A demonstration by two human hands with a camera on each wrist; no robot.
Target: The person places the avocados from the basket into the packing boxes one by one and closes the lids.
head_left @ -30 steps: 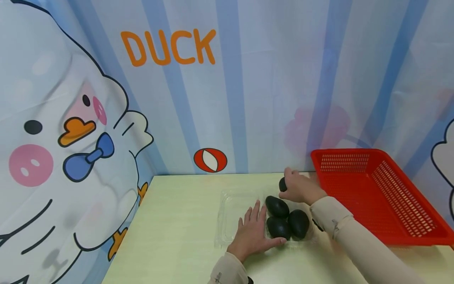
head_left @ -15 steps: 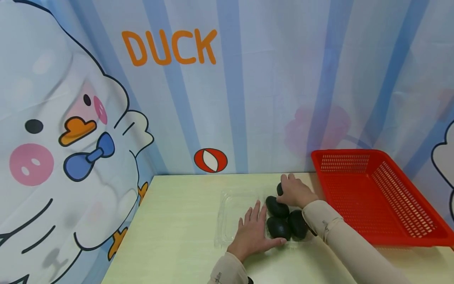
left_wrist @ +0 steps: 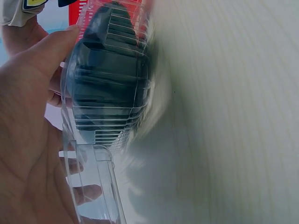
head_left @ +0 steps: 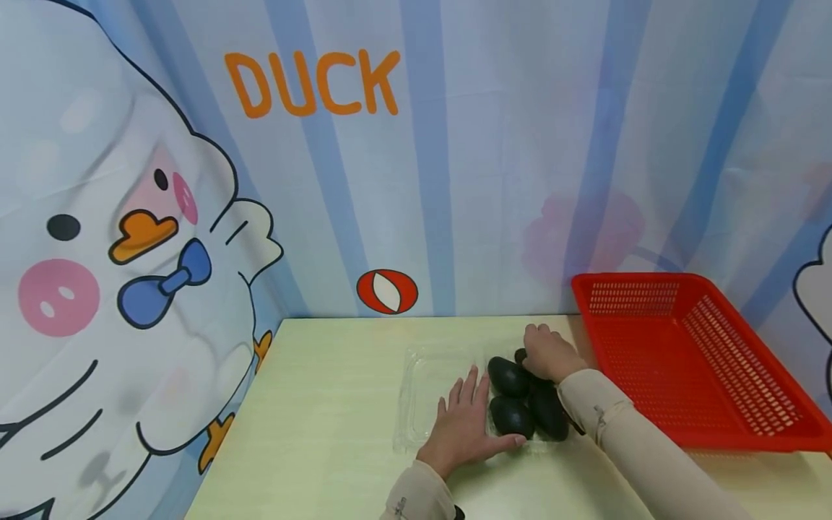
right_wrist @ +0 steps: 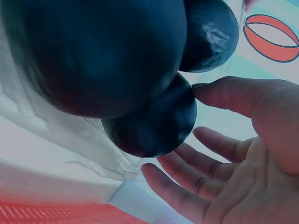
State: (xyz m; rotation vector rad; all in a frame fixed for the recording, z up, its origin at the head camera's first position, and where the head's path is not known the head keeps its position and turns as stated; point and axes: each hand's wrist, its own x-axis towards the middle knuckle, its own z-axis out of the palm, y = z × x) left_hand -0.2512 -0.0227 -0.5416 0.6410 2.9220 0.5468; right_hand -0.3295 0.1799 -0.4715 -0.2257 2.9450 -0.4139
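Note:
Several dark, smooth avocados sit in the right half of a clear plastic clamshell box (head_left: 429, 361), whose other half lies opened out to the left. My left hand (head_left: 458, 426) spreads over the middle of the box, its thumb along the near rim by the front-left avocado (head_left: 512, 417). In the left wrist view that thumb (left_wrist: 51, 49) rests on the rim, the avocados showing through the ribbed wall. At the far right corner my right hand (head_left: 551, 354) holds another avocado (right_wrist: 154, 121) between thumb and fingers, mostly hidden in the head view. The nearest avocado (right_wrist: 98, 51) fills much of the right wrist view.
A red slotted plastic basket (head_left: 689, 361) stands right of the box. The pale wood-grain table (head_left: 312, 419) ends at a blue striped curtain (head_left: 481, 180) printed with a duck.
My right hand has come nearer and lower with its avocado, to the box's far right corner, then shifted slightly right. The front-right avocado has moved a little. My left hand stays put.

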